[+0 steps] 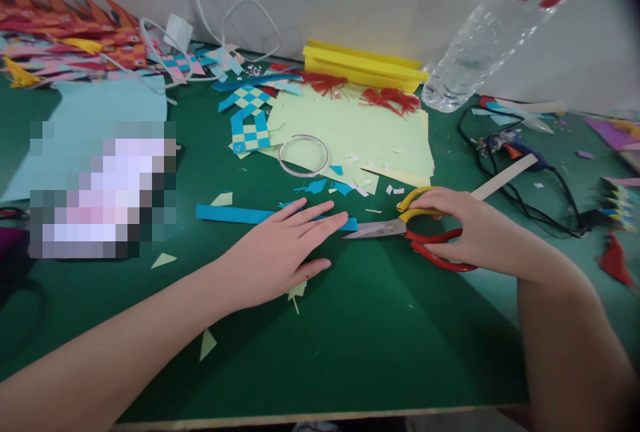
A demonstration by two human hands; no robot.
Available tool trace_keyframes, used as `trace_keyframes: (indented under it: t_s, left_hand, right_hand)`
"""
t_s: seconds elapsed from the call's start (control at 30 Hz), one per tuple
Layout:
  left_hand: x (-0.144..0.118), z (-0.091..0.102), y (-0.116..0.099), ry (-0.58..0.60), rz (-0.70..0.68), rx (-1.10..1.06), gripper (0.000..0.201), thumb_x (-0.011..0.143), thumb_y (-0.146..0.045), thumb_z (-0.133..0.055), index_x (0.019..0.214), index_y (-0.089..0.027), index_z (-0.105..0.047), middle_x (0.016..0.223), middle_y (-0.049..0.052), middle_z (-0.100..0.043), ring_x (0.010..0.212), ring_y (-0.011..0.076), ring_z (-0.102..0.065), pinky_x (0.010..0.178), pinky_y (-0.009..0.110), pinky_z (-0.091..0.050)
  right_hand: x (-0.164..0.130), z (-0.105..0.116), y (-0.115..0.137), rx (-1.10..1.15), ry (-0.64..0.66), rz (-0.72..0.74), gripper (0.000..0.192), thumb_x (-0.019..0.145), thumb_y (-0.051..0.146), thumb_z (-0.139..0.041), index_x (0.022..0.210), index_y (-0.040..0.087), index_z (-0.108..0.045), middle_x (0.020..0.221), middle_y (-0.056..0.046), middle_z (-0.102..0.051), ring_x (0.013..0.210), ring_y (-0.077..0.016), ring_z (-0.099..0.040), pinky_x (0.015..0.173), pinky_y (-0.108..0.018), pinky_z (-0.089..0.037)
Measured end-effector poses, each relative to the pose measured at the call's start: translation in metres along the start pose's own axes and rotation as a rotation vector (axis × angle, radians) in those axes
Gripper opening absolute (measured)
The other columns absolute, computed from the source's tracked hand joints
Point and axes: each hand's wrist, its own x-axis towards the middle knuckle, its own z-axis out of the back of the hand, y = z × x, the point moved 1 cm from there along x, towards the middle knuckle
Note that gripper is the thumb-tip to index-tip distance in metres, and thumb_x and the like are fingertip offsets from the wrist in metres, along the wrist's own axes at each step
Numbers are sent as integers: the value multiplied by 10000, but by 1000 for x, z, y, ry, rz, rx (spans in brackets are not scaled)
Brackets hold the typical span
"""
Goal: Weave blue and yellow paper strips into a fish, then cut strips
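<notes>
- The left hand (280, 252) is lying open and flat at frame centre, fingers pressing a long blue paper strip (235, 215) on the green tabletop (375, 325).
- The right hand (470, 229) is gripping the red-and-yellow-handled metal scissors (400, 227), blades closed, pointing at the strip's right end.
- A thin clear ring (303, 155) is lying above on pale green paper (360, 132).

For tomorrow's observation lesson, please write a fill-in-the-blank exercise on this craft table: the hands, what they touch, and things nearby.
1. The left hand lies flat on a ____ paper strip.
2. The right hand rests on scissors with one yellow handle and one ____ handle.
3. A wire ring lies on the pale ____ paper.
4. The table is ____.

Missing words: blue; red; green; green
</notes>
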Motion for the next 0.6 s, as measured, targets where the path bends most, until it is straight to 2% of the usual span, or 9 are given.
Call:
trace_keyframes:
  t_s: [0.23,0.6]
  left_hand:
    - [1,0,0,16,12,-1,607,1011,-397,-451,1541,-226,-209,1566,-20,-360,1491,168,-228,1240,400,-187]
    - [2,0,-1,-6,0,5,592,1010,-380,-456,1534,-220,-228,1559,-9,-373,1486,187,-246,1230,442,-219]
  right_hand:
    - [0,-3,11,10,36,-10,418,792,498,-641,1165,318,-586,1302,-21,-607,1169,-291,-563,953,-485,-482]
    - [-3,0,1,-9,31,13,423,758,519,-683,1132,341,-593,1235,-40,-651,1072,-337,-629,892,-530,-536]
